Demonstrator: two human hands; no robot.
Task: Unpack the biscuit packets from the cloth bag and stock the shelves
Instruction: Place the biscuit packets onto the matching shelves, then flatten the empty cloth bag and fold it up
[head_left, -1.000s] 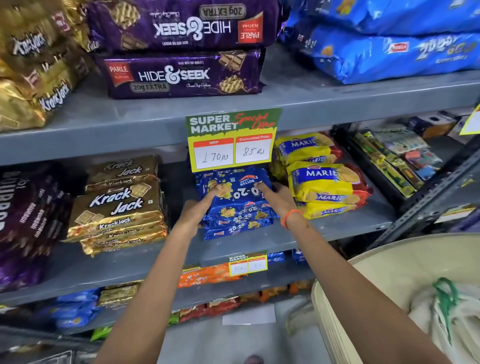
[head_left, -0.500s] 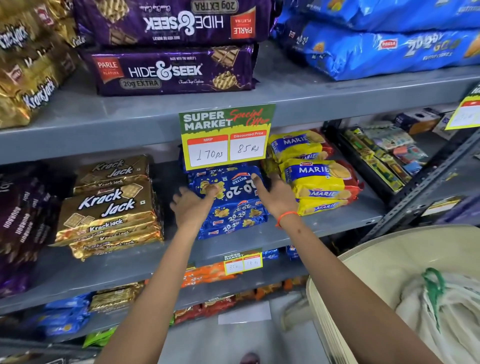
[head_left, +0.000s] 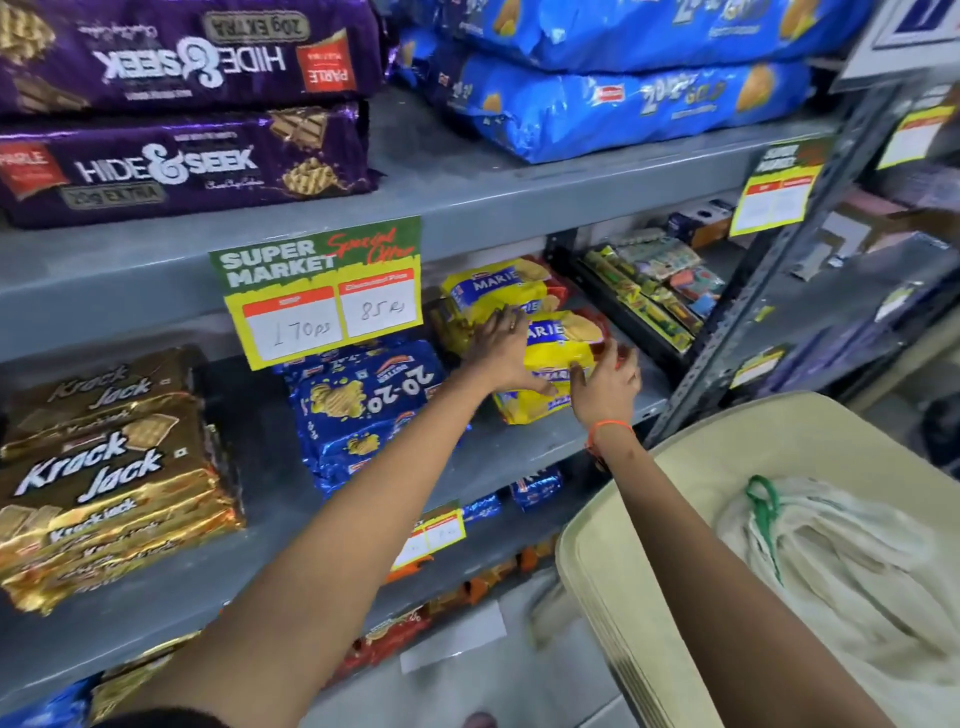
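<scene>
My left hand (head_left: 501, 353) lay flat on the Marie packets (head_left: 563, 358); my right hand (head_left: 605, 382), fingers spread, touched their front; neither gripped.

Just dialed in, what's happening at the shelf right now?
A person is stocking biscuits. Both hands are on the yellow Marie packets on the middle shelf: the left hand lies flat on the stack's left side, the right hand cups its front right. The blue 20-20 packets sit stacked just to the left, untouched. The cloth bag lies in a beige bin at lower right.
</scene>
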